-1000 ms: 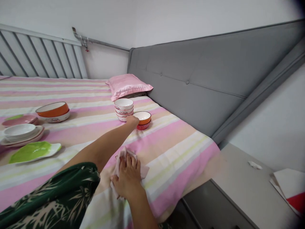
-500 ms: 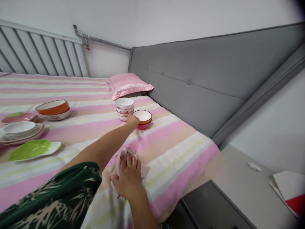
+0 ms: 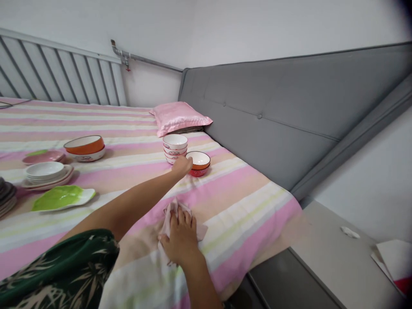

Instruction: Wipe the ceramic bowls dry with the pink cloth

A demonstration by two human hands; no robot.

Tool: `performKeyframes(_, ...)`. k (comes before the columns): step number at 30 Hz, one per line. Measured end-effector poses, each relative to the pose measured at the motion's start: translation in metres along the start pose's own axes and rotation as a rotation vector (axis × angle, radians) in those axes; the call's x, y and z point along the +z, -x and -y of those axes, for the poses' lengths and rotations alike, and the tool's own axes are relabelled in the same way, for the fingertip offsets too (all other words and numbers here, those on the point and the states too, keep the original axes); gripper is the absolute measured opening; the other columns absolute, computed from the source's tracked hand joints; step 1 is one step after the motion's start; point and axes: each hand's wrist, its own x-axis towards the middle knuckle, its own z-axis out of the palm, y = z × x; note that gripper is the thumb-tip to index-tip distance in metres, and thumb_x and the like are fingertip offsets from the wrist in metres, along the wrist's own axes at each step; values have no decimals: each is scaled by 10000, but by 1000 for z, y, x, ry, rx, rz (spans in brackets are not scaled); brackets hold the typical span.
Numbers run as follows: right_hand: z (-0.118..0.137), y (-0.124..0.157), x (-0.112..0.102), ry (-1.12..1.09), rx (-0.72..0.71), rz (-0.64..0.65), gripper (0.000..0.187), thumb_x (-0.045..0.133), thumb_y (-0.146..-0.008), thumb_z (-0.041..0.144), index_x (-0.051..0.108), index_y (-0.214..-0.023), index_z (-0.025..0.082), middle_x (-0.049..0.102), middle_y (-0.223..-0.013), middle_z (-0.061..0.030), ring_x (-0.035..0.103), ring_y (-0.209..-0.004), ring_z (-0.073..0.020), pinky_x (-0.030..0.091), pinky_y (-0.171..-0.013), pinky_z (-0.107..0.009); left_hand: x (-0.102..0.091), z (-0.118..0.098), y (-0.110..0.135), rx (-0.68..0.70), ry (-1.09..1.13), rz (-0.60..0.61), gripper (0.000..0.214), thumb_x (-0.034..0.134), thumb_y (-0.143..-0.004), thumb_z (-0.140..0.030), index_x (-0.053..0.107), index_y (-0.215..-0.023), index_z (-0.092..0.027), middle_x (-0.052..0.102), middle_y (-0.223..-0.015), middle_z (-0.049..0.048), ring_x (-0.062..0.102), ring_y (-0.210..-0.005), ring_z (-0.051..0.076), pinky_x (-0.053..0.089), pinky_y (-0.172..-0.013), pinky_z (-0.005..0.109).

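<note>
My left hand [image 3: 182,165] reaches out to the left side of an orange bowl with a white inside [image 3: 199,159], which is stacked on a red bowl [image 3: 198,172]. The thumb is by the orange bowl's rim. The other fingers are hidden, so I cannot tell whether they grip it. Just behind that hand stands a stack of white bowls with red patterns [image 3: 174,145]. Closer to me, my right hand [image 3: 183,236] presses down on a crumpled pale pink cloth [image 3: 170,214] on the striped bedsheet, its fingers bent over the fabric.
To the left are a green leaf-shaped dish [image 3: 61,198], small white dishes [image 3: 46,170], pink plates [image 3: 43,158], a larger orange bowl [image 3: 84,146] on a white one, and dark stacked dishes [image 3: 6,193]. A pink pillow [image 3: 180,116] lies by the grey headboard [image 3: 257,103].
The view has shifted a little left, bringing dark dishes into sight. My left hand has drawn slightly left from the orange bowl. My right hand remains on the cloth.
</note>
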Motion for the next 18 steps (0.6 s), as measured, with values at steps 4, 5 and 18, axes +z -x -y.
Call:
performKeyframes(4,0,2,3,1,10,5,714,496,-817,475,335,-1436,159,296,-1524,-110,236,-1399,-305,93,-1148,-500,-48,11,-3,132,-312,-165,282,559,-879,-377,619,-1045,-158,618,-1126,117,573,-1079,280,463,-908,451)
performKeyframes(5,0,2,4,6,12,0,711,496,-817,475,338,-1435,160,299,-1523,-107,238,-1399,-302,92,-1149,-494,-65,14,-6,154,-374,-204,261,555,-867,-389,641,-959,-161,640,-1079,134,557,-1112,320,441,-925,452)
performKeyframes(18,3,3,24,102,38,-89,630,473,-844,432,387,-1415,178,351,-1500,-62,293,-1376,-255,110,-1158,-416,-297,85,-47,65,-794,-429,705,603,-827,-401,331,-1271,74,325,-1387,336,273,-1313,436,220,-1071,487)
